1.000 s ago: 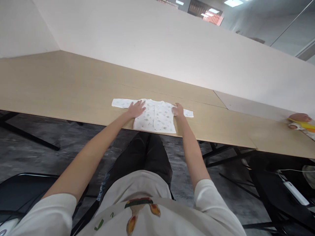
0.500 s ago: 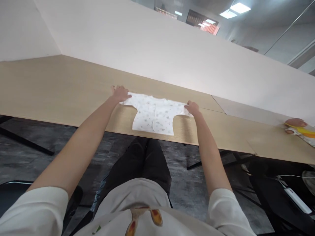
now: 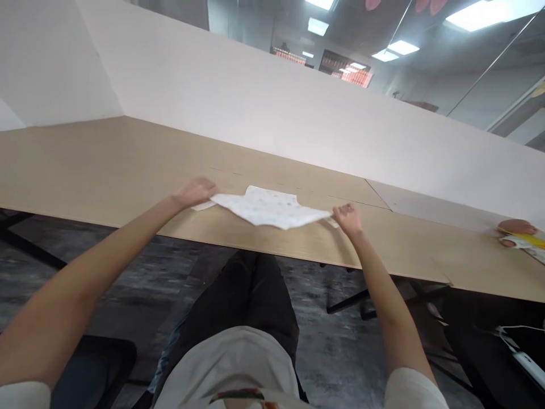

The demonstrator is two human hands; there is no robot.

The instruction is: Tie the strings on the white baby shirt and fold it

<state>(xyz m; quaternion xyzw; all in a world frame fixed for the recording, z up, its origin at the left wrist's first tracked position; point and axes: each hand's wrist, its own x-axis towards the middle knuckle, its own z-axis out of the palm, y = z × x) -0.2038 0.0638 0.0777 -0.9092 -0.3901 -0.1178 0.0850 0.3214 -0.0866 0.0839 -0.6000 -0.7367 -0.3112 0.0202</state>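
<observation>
A small white baby shirt (image 3: 272,209) with a faint print is stretched sideways between my two hands, just above the tabletop and blurred by motion. Its narrower part points toward the wall, and its wide edge sags toward me. My left hand (image 3: 198,192) is closed on the sleeve at the left, with a bit of white cloth hanging below it. At the other end, my right hand (image 3: 347,218) pinches the right sleeve, and a short cuff end shows under the fingers.
The long wooden table (image 3: 106,176) runs along a white partition (image 3: 255,113). At the far right lies a doll-like object (image 3: 517,227) with yellow and white cloth. Black chairs (image 3: 89,369) stand left and right below the table, and a white power strip (image 3: 530,366) rests at lower right.
The shirt lay flat with its hem toward me; now it is lifted and turned over, hem pointing to the wall. Both hands have come nearer to me and slightly further apart.
</observation>
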